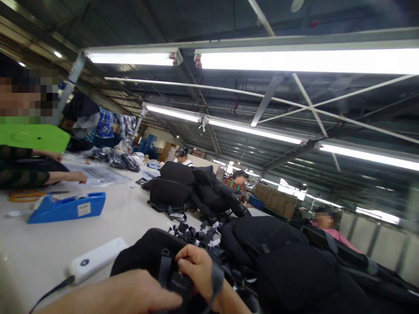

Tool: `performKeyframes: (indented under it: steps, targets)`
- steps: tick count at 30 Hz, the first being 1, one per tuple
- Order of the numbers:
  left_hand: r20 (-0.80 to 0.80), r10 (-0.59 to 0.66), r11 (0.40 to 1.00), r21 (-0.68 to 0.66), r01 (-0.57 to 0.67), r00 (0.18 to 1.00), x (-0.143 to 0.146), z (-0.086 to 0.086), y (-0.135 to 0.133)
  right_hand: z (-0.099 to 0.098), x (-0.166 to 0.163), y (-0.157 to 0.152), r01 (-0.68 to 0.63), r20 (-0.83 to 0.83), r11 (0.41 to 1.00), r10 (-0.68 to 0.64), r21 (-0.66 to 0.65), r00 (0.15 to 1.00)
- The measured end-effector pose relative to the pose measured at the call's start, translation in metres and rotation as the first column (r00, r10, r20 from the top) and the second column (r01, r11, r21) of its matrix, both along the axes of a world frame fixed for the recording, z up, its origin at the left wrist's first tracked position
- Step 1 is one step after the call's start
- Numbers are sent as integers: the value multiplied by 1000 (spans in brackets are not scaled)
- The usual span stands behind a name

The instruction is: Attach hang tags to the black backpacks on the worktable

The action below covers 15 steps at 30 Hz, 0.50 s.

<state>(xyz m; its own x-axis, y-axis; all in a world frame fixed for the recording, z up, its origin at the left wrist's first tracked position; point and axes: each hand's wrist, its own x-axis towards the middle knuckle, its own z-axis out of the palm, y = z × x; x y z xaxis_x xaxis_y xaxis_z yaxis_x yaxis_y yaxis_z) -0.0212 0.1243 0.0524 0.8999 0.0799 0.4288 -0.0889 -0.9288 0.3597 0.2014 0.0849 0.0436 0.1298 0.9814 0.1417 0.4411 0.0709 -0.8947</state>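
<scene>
Left hand (137,291) lies nearest the camera, fingers stretched over 1 black tag (179,285); I cannot tell whether its grip holds anything. Right hand (195,264) pinches the tag's top, apparently steadying it against 1 black bag (139,254) on the table (126,213). 1 white device (98,260) and 1 blue tape dispenser (67,209) sit leftward, seemingly within reach; the piled bags (170,195) overlap too much to count.

Bag workshop in factory-like hall: roof beams (266,101), long tube lights (294,59) across 11 to 2 o'clock; black bags (170,195) heaped at 8 and 4; blue tape dispenser (68,208), worktable (127,198) toward 8; workers (22,178) at 9 and 4.
</scene>
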Motion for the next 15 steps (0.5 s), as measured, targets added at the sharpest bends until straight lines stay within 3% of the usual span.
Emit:
performKeyframes:
  steps: [2, 4, 7, 11, 15]
  targets:
    - [85, 170, 983, -77, -164, 982, -1, 10, 18, 0, 6, -1, 7, -23, 999, -8, -42, 1000]
    - [205, 343, 939, -71, -336, 917, -1, 19, 41, -2, 11, -4, 4, -32, 997, -7, -83, 999]
    - [249, 428, 893, 34, -449, 869, -2, 18, 71, -6, 16, -9, -19, 33, 995, 23, -98, 999]
    - [164, 348, 915, 157, -373, 923, -2, -8, 74, -6, 21, -13, -110, 134, 977, 136, -183, 982]
    - [18, 234, 901, 371, -224, 972, -3, -19, 42, 7, 26, -9, -160, -86, 962, 144, -219, 986]
